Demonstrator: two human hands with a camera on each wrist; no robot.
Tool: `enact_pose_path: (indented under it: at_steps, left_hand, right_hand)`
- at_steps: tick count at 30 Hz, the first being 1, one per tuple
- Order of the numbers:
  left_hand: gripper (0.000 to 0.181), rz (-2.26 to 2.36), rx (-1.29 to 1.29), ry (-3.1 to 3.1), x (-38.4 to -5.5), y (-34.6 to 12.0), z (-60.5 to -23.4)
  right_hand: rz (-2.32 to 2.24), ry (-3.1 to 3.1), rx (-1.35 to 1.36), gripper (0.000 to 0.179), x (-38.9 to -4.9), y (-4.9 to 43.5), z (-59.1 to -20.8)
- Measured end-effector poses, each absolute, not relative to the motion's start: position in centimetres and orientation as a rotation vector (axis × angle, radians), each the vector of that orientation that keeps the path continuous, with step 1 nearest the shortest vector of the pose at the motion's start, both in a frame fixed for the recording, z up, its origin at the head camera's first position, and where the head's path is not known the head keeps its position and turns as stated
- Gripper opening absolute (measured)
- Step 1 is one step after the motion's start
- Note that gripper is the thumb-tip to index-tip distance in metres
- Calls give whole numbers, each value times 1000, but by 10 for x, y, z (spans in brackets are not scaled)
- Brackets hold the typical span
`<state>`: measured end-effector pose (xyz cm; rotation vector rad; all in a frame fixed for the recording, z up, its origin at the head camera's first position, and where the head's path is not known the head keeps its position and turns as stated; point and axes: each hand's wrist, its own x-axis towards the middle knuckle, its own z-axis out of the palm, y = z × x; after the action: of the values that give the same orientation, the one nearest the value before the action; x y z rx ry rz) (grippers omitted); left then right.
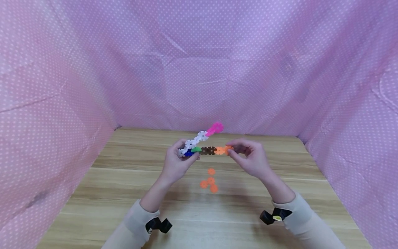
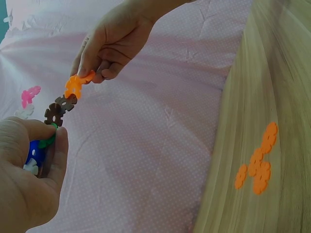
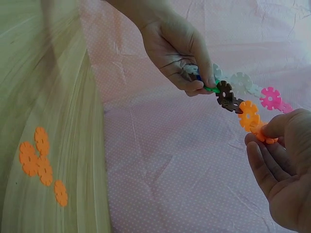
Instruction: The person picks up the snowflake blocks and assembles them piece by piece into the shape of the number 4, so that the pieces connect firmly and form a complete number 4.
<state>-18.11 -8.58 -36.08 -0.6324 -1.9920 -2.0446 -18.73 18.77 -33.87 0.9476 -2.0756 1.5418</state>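
Between the two hands, above the table, is a chain of interlocking plastic snowflake discs (image 1: pixel 204 150), bent into a V. One branch runs through white discs (image 1: pixel 190 144) to pink discs (image 1: pixel 218 127) at its free end. The other goes from blue (image 2: pixel 35 152) and green to brown discs (image 3: pixel 224 93) and then orange discs (image 3: pixel 249 115). My left hand (image 1: pixel 177 164) pinches the chain around the green and blue discs. With thumb and fingertips, my right hand (image 1: pixel 251 157) pinches the orange end, partly hiding the last disc.
Several loose orange discs (image 1: pixel 211 180) lie in a small group on the wooden table (image 1: pixel 130 176), below the hands. Pink dotted cloth (image 1: pixel 199 86) hangs around the back and both sides of the table.
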Motion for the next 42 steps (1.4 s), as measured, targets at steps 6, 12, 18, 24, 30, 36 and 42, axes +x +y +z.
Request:
enact_pose_path:
  at_steps: [6, 12, 18, 24, 30, 36, 42]
  left_hand:
    - [34, -2025, -649, -1996, -182, -86, -362]
    - [32, -2019, -644, -2003, -181, -86, -361]
    - [31, -2008, -622, -2014, -180, -85, -360]
    - [33, -2002, -623, -2036, -179, -84, -357]
    - [32, -1964, -585, -2060, -179, -82, -357]
    - [30, -1947, -520, -2114, -177, -74, -365]
    - [33, -2043, -530, -2172, -177, -65, -374]
  right_hand:
    - [1524, -2072, 939, 22, -187, 187, -341]
    - [1548, -2039, 928, 21, -187, 185, -342]
    - [1560, -2024, 883, 21, -186, 183, -343]
    - [1558, -2013, 867, 21, -187, 183, -345]
    - [1534, -1962, 908, 20, -191, 181, -339]
    - [1523, -1975, 919, 21, -196, 179, -325]
    - [1493, -2099, 884, 21, -198, 174, -311]
